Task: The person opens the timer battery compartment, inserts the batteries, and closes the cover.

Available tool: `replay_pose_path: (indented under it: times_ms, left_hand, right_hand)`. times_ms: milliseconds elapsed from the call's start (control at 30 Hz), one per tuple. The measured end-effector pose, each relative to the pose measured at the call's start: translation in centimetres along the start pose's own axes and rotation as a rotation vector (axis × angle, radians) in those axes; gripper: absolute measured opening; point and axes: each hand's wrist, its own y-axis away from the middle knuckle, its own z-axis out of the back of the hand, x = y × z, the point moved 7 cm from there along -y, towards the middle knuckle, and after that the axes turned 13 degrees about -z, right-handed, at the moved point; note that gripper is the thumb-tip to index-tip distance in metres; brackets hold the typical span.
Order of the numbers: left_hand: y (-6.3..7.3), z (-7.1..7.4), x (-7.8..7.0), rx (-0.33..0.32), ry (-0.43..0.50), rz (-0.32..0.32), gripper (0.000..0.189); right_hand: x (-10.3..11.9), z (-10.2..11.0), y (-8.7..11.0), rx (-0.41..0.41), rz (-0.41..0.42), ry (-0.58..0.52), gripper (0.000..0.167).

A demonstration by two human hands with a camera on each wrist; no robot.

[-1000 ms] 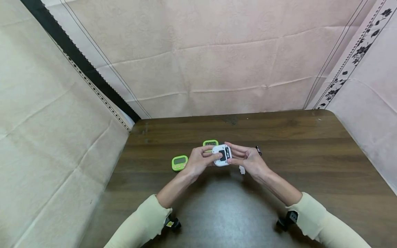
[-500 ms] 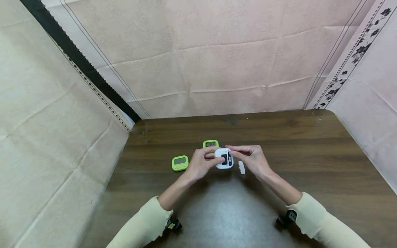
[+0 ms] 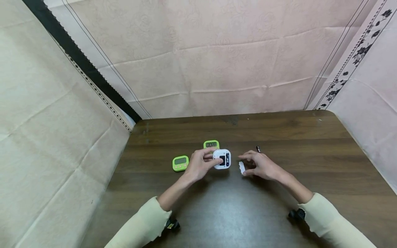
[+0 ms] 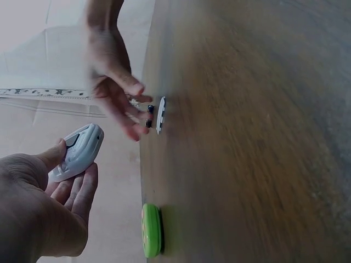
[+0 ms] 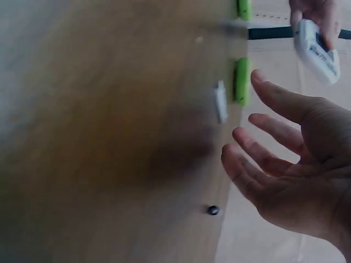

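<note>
My left hand [image 3: 198, 164] holds a white digital timer [image 3: 225, 155] above the table, thumb on its back. A dark strip with pale marks, apparently a battery in its slot, runs along that back, beside a dark rectangle. My right hand [image 3: 262, 166] is over the table, thumb and fingers apart around a small white battery cover [image 3: 241, 167]. In the right wrist view there is a gap between those fingers and the cover [image 5: 220, 102]. Beyond the right hand lies a dark battery [image 3: 258, 148], partly hidden; the left wrist view shows two dark ends [image 4: 150, 109].
Two green timers lie on the wooden table [image 3: 173, 206]: one timer [image 3: 180, 163] left of my left hand, the other timer [image 3: 211, 143] just behind it, partly covered. Pale patterned cloth [image 3: 217, 69] hangs beyond the table's far edge.
My right hand has left the white timer and moved right and down to the battery cover, its fingers spreading. The left hand keeps the timer in nearly the same place.
</note>
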Motion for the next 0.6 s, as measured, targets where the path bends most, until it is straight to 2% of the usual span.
replay_pose_path:
  times_ms: [267, 600]
  left_hand:
    - [0.2, 0.3, 0.2, 0.016, -0.007, -0.001, 0.039]
    - [0.3, 0.3, -0.1, 0.011, 0.018, -0.006, 0.037]
  right_hand:
    - [-1.6, -0.6, -0.3, -0.044, 0.01, 0.044, 0.054]
    - [-2.1, -1.2, -0.6, -0.087, 0.017, 0.071, 0.044]
